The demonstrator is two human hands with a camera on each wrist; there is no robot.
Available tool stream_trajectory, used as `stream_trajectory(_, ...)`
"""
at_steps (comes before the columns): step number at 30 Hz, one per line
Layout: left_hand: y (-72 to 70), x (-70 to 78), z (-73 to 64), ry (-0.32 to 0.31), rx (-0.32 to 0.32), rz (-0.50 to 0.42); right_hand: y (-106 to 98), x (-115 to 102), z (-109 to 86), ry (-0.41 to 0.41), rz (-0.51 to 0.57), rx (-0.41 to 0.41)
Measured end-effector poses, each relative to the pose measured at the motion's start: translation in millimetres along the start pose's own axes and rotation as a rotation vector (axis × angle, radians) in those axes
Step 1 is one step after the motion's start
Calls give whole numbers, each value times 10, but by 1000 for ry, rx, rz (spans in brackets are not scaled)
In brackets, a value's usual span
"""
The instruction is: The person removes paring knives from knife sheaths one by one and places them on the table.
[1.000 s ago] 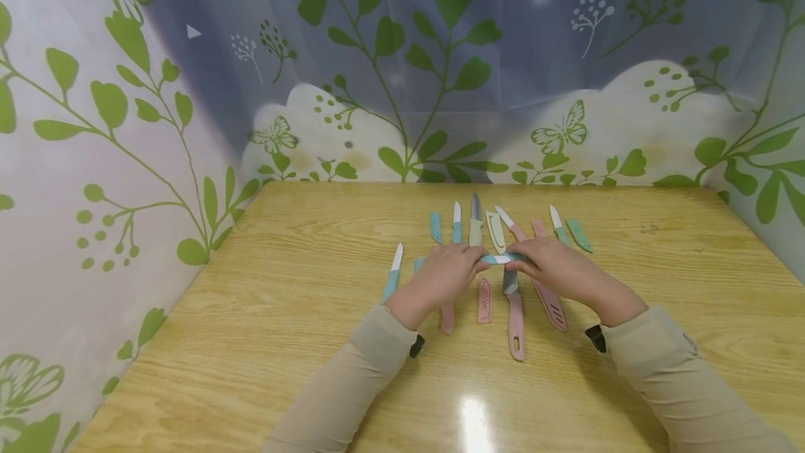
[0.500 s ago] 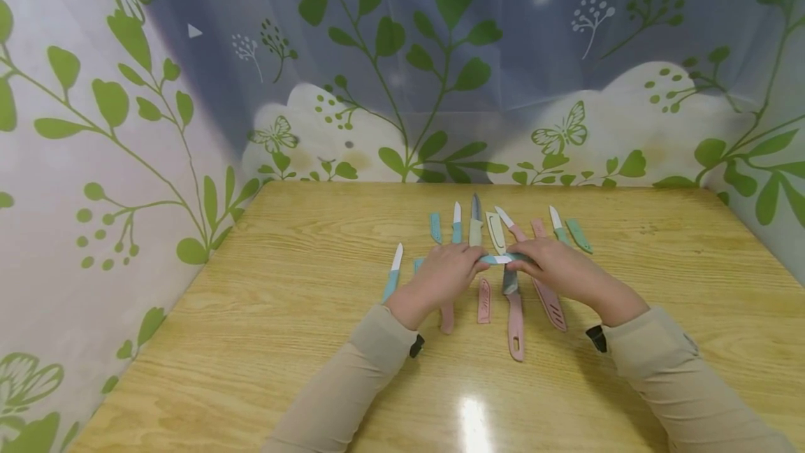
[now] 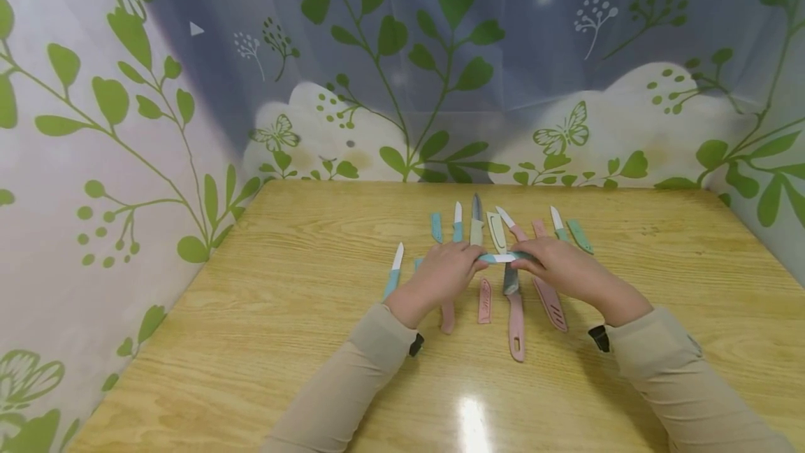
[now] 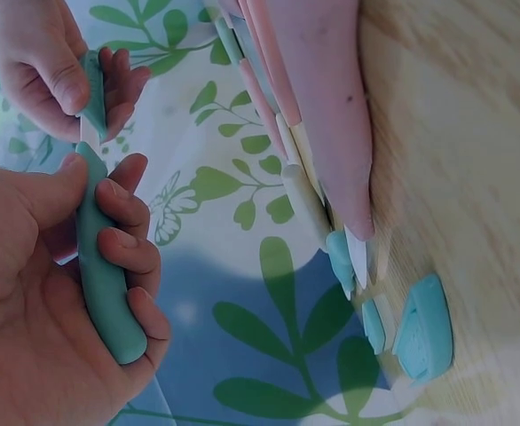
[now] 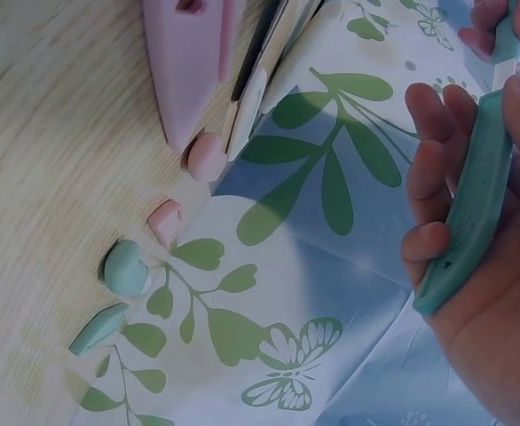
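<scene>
My left hand (image 3: 443, 275) grips the teal handle (image 4: 109, 266) of a small paring knife, fingers curled around it. A short stretch of white blade (image 3: 502, 258) shows between my two hands. Over the rest of the blade sits a teal knife sheath (image 5: 473, 209), held by my right hand (image 3: 569, 271) between thumb and fingers. Both hands are raised above the table in the wrist views. Beneath them lies a large pink-handled knife (image 3: 516, 327) with a grey blade, and beside it a small pink sheath (image 3: 484, 301).
A blue knife (image 3: 393, 275) lies at left. Farther back are another blue knife (image 3: 458, 222), a blue sheath (image 3: 437, 227), a cream-handled knife (image 3: 476, 222), a cream sheath (image 3: 496, 231), a green knife (image 3: 557, 224) and a green sheath (image 3: 579, 236). A long pink sheath (image 3: 550, 306) lies at right.
My right hand has edged slightly to the right with the sheath, and a little more white blade shows between the hands. The things on the table stay put.
</scene>
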State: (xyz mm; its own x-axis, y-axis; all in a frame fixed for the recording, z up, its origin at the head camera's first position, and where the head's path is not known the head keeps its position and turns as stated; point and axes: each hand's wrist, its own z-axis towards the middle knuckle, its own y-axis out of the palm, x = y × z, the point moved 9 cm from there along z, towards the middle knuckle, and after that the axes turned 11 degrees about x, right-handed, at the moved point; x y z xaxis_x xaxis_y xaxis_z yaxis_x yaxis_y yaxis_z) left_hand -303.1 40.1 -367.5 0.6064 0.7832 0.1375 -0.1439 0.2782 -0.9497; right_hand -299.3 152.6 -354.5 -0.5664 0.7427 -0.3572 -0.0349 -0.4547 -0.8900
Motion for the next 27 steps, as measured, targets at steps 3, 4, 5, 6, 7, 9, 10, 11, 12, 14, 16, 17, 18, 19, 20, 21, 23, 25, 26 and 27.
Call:
stream_trajectory(3,10,-7,2,-7,-8,-2,-4,8,-7,2,-11,2)
stream_trajectory(4,10,-8,2,-7,-9,-1,-5,9,-10,0,-15,2)
stream_trajectory(5,11,-9,3,-7,-8,-2,-5,12,-11,0,-17,3)
stream_trajectory(6,12,-10,3,-6,-8,-4,-6,15,-12,0,-20,4)
stream_trajectory(7,10,-11,3,-5,-5,-4,-6,18,-12,-1,-24,5)
stream_trajectory(9,8,-10,4,-2,1,-2,-10,24,-12,0,-23,8)
stream_trajectory(10,5,-10,3,1,5,-3,-12,25,-11,-1,-23,10)
stream_trajectory(11,2,-8,3,4,9,-3,-14,27,-11,-1,-21,10)
stream_trajectory(12,-1,-6,2,8,12,-2,-15,29,-10,-1,-20,10)
stream_trajectory(14,-9,-3,-2,12,19,0,-13,37,-11,3,-15,6)
stream_trajectory(16,-15,-3,-5,12,21,-1,-9,45,-10,6,-14,4)
stream_trajectory(17,-17,-3,-7,13,22,-1,-8,51,-10,9,-13,2)
stream_trajectory(18,-19,-3,-9,11,20,-2,-5,57,-11,12,-10,1)
stream_trajectory(19,-19,-4,-9,9,18,-1,-4,61,-11,12,-10,2)
stream_trajectory(20,-17,-7,-9,6,17,-1,-5,63,-10,10,-10,4)
stream_trajectory(21,-15,-11,-9,3,16,-2,-7,65,-10,9,-12,7)
stream_trajectory(23,-11,-16,-8,0,15,-3,-13,67,-9,8,-12,8)
stream_trajectory(25,-7,-25,-3,-3,18,-3,-18,69,-4,7,-11,7)
stream_trajectory(26,-8,-27,-1,-4,20,-1,-21,72,-3,9,-12,6)
stream_trajectory(27,-9,-30,-1,-6,21,-1,-23,76,-2,11,-13,5)
